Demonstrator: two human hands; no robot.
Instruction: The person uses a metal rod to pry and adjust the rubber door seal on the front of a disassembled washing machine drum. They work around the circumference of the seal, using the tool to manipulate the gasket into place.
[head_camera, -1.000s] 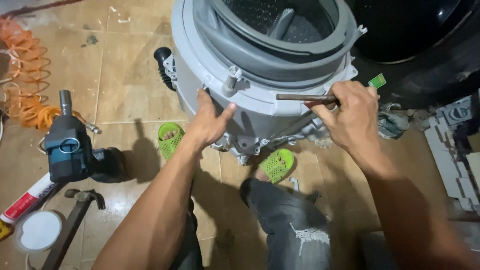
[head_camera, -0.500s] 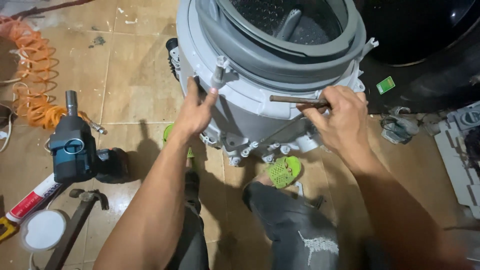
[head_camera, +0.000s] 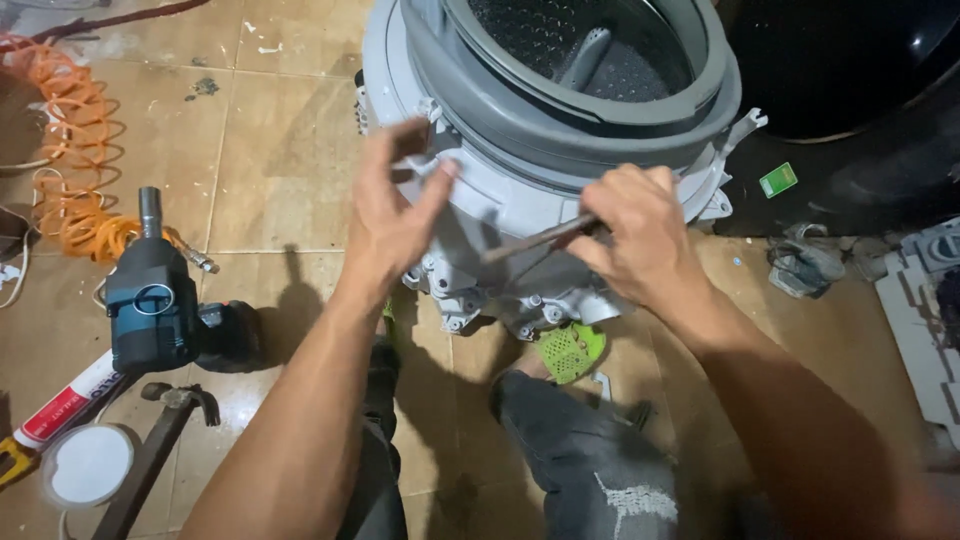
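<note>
- Tub (head_camera: 520, 215), grey plastic with a rubber seal and perforated steel drum inside, stands on the tiled floor (head_camera: 270, 160) just ahead of both hands.
- Far left of the left hand: orange coiled hose (head_camera: 70, 170), blue impact wrench (head_camera: 150, 300), hammer (head_camera: 160, 440), white lid (head_camera: 88, 465) and sealant tube (head_camera: 65, 405) lie on the floor.
- Left hand (head_camera: 390, 215) hovers at the tub's left flank, fingers spread and slightly curled, fingertips at or just off a small clip on the rim; contact is unclear.
- Rod (head_camera: 535, 238), thin and dark, lies across the tub wall between the hands.
- Right hand (head_camera: 635, 235) is closed around the rod's right end, against the tub's front.
- Below the hands: green sandal (head_camera: 570, 350) and grey-trousered knee.
</note>
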